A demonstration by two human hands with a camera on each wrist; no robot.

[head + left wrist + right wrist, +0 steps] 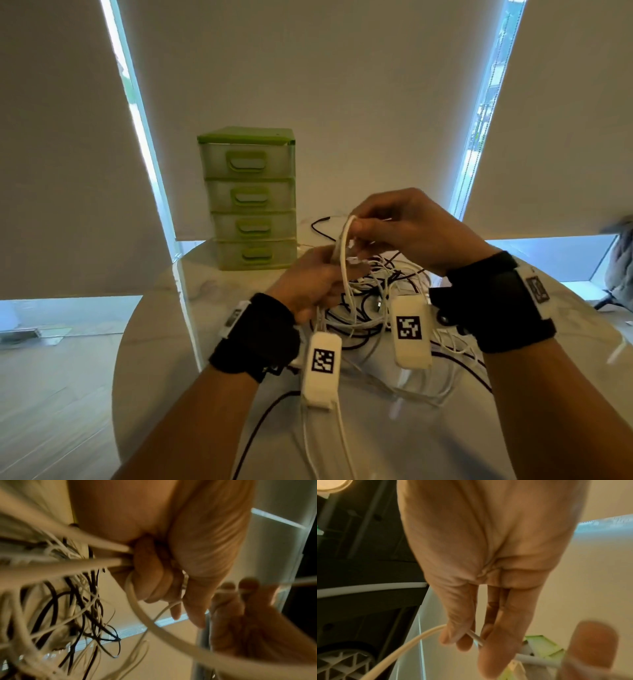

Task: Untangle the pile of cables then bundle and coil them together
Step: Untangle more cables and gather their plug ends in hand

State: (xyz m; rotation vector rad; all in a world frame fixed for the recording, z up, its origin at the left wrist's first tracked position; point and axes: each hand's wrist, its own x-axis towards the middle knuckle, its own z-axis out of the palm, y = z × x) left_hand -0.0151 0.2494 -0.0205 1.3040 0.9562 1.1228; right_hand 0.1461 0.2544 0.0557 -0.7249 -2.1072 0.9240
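Clearly you are early on: your left hand [313, 286] grips several white cables, your right hand [404, 228] pinches one thick white cable [343, 253], and the tangled pile [383, 308] on the surface [212, 342] remains unsorted, uncoiled.

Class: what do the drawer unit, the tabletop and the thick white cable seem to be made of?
Drawer unit: translucent plastic, seemingly; cloudy fronts, glossy green trim.
Tabletop: polished marble or a marble-look surface; pale veining and reflections.
White cable: flexible rubbery or plastic sheath, matte; it bends smoothly between both hands.
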